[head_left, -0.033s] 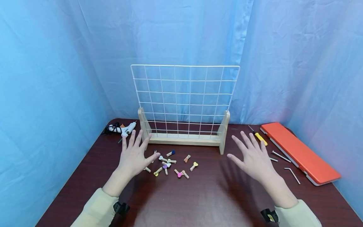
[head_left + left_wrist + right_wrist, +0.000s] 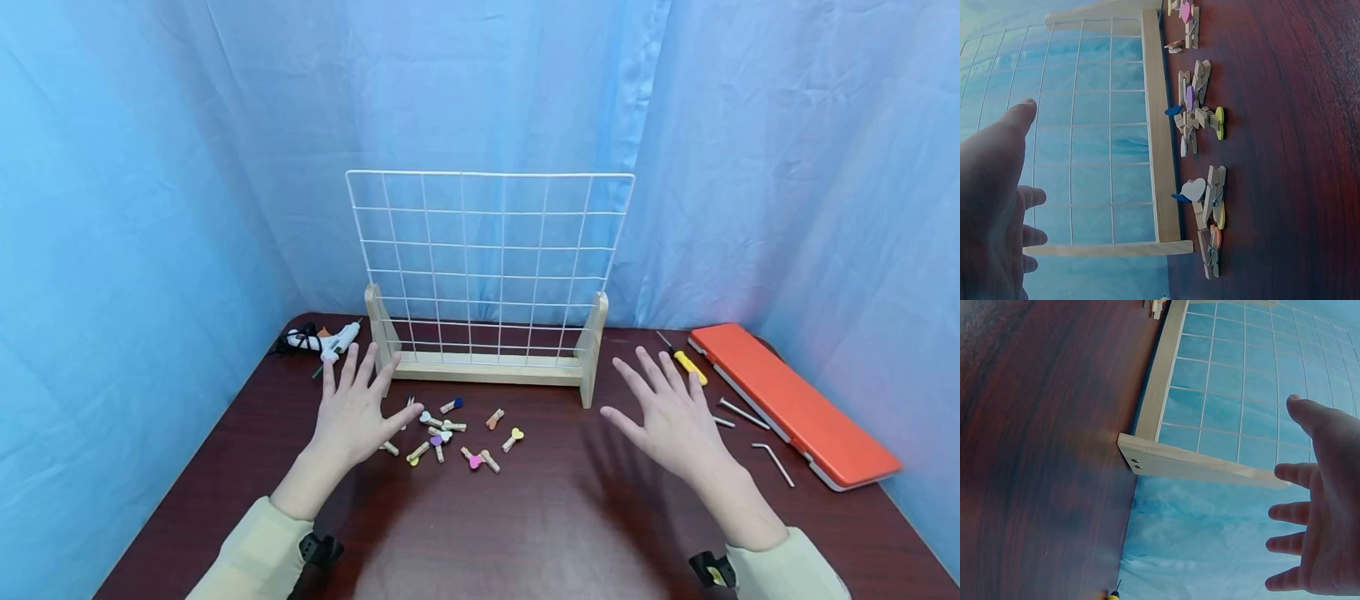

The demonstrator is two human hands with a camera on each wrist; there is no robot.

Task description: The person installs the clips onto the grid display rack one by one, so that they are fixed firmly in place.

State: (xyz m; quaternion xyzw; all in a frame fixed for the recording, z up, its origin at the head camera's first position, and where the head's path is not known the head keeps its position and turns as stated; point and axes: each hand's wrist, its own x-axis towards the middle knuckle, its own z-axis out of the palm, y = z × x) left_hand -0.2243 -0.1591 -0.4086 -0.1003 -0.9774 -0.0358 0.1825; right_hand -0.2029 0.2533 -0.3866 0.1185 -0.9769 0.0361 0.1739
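Clothespins (image 2: 446,436) with mixed long axes lie right of the left hand (image 2: 352,425) — nearer it than the right hand (image 2: 670,421); all fingers spread apart, height hard to judge.

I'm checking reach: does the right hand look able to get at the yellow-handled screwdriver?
Probably yes: the right hand is empty, and no object shows between it and the yellow-handled screwdriver nearby.
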